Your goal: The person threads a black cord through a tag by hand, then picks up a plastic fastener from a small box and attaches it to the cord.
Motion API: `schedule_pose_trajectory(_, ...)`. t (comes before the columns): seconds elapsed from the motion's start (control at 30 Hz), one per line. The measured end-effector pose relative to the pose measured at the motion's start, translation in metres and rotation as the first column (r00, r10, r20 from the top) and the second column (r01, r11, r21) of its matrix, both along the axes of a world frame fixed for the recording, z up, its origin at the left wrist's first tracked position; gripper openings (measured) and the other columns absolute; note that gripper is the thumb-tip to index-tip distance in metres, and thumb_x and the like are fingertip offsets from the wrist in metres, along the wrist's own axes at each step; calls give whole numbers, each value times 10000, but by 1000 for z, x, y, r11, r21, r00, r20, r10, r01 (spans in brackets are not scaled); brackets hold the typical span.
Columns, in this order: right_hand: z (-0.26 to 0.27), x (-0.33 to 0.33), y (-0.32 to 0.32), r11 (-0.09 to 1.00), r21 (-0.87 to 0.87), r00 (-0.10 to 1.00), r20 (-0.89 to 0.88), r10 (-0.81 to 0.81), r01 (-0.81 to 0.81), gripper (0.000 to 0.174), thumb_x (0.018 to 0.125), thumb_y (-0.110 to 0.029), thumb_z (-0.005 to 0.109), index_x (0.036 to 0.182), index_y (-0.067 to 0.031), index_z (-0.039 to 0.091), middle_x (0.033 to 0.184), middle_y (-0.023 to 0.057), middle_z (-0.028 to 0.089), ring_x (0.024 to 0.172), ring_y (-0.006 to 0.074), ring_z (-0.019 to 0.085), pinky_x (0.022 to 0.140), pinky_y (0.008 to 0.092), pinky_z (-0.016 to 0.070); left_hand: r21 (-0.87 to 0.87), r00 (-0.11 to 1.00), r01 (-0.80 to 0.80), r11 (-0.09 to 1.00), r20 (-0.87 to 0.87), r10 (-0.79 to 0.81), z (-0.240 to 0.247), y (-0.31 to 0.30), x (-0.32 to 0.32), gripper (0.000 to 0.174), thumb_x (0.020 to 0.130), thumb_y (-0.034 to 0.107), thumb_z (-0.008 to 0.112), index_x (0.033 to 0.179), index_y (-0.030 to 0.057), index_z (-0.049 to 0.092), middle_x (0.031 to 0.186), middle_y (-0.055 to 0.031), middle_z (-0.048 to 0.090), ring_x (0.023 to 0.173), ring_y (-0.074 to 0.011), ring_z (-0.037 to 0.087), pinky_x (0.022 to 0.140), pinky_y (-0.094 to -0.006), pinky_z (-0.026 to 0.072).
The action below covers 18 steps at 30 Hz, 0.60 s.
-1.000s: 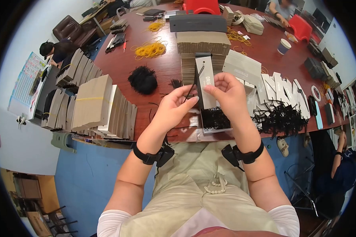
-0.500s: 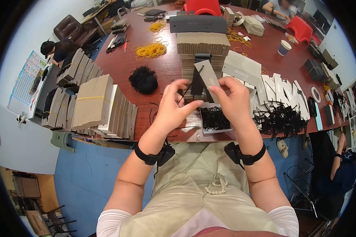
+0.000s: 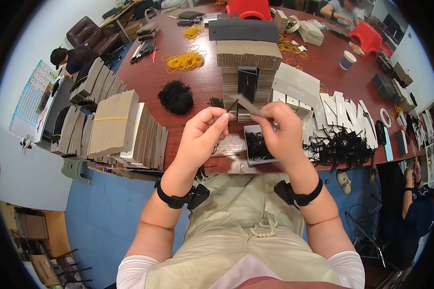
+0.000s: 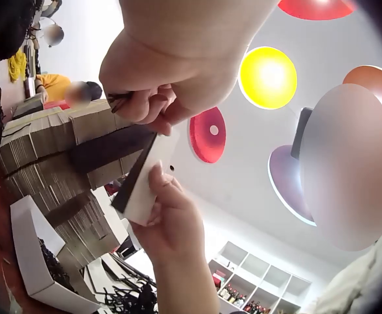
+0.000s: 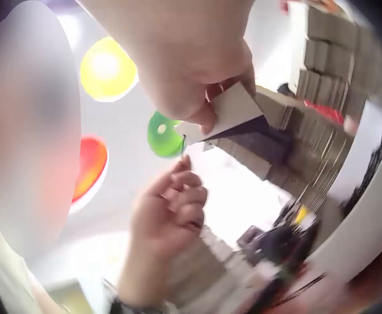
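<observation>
My right hand pinches a hang tag, pale grey on one face with a dark layer beside it. In the head view the tag appears nearly edge-on; in the left wrist view its pale face and punched hole show. My left hand has thumb and forefinger together on a thin black cord that runs from the tag's hole end. Its other fingers are curled. Below my right hand, a small white box holds short black cords.
Tall stacks of tags stand ahead, with dark tags against them. Corded tags fan out at right. Bundled cardboard stacks occupy the left, near a black cord bundle. A paper cup stands farther back.
The tag has turned from showing its printed face to nearly edge-on. My left fingers spread apart half a second ago and have now closed together at the cord.
</observation>
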State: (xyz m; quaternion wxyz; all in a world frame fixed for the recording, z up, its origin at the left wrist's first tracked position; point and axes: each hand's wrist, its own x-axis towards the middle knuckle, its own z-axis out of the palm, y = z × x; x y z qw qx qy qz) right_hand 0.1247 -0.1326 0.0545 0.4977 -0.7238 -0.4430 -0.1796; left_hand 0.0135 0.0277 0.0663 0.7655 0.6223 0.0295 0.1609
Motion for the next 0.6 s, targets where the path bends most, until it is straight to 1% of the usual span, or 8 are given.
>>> schedule_pose_trajectory(0.07, -11, 1, 3, 991, 45, 963, 237, -132, 124, 190, 739, -115, 708, 817, 8, 585, 786, 88, 596, 723, 231, 594, 643, 314, 480, 9, 999, 31, 999, -15, -31, -1, 2, -1, 141, 914, 117, 544, 974, 1, 599, 761, 21, 558, 693, -32, 484, 621, -181, 383)
schedule_pose_trajectory(0.17, 0, 0, 5, 983, -9, 978, -104, 179, -181, 210, 764, -152, 706, 870, 7, 618, 805, 75, 624, 742, 199, 611, 669, 289, 492, 28, 998, 48, 998, -30, -47, -1, 1, -2, 143, 914, 114, 542, 966, -5, 601, 781, 16, 571, 698, -39, 491, 637, -187, 399)
schedule_pose_trajectory(0.2, 5, 0, 7, 973, 98, 921, -315, 228, -208, 216, 777, -161, 700, 883, 11, 622, 810, 71, 630, 744, 187, 615, 676, 281, 495, 35, 998, 50, 998, -33, -49, -1, 0, -2, 143, 914, 113, 541, 963, -7, 601, 789, 14, 577, 699, -41, 493, 642, -189, 404)
schedule_pose_trajectory(0.27, 18, 3, 17, 934, 313, 666, -660, 346, -176, 232, 804, -180, 687, 911, 19, 630, 820, 65, 642, 748, 162, 621, 689, 266, 501, 49, 998, 51, 998, -49, -48, -2, -1, -1, 146, 915, 113, 539, 966, -10, 598, 805, 10, 584, 704, -44, 496, 646, -190, 408)
schedule_pose_trajectory(0.3, 31, 5, 23, 928, 331, 604, -708, 365, -173, 225, 842, -186, 653, 901, 30, 629, 798, 50, 641, 724, 115, 608, 664, 251, 499, 56, 997, 55, 997, -57, -52, -2, -3, 0, 147, 915, 112, 537, 967, -12, 597, 813, 8, 588, 706, -46, 498, 648, -191, 410)
schedule_pose_trajectory(0.4, 38, 15, 29, 910, 331, 483, -771, 414, -251, 206, 862, -188, 627, 928, 7, 628, 831, 67, 645, 742, 113, 614, 670, 228, 491, 21, 996, 65, 998, -59, -64, -2, -5, 0, 147, 916, 115, 538, 969, -9, 595, 828, 5, 593, 706, -45, 494, 642, -192, 408)
schedule_pose_trajectory(0.53, 28, 20, 32, 947, 231, 604, -730, 321, -224, 161, 861, -155, 620, 817, -2, 596, 733, 32, 624, 644, 82, 573, 563, 221, 453, 19, 993, 69, 997, -99, -67, -3, -3, -4, 149, 914, 117, 540, 976, -6, 597, 811, 9, 586, 699, -44, 492, 635, -194, 408)
schedule_pose_trajectory(0.6, 23, 20, 32, 914, 327, 581, -706, 405, -240, 140, 865, -142, 608, 816, -13, 582, 724, 31, 609, 621, 84, 553, 542, 225, 436, 25, 990, 85, 996, -112, -81, -7, 0, -5, 150, 913, 119, 541, 977, -4, 600, 802, 10, 582, 698, -43, 492, 630, -192, 406)
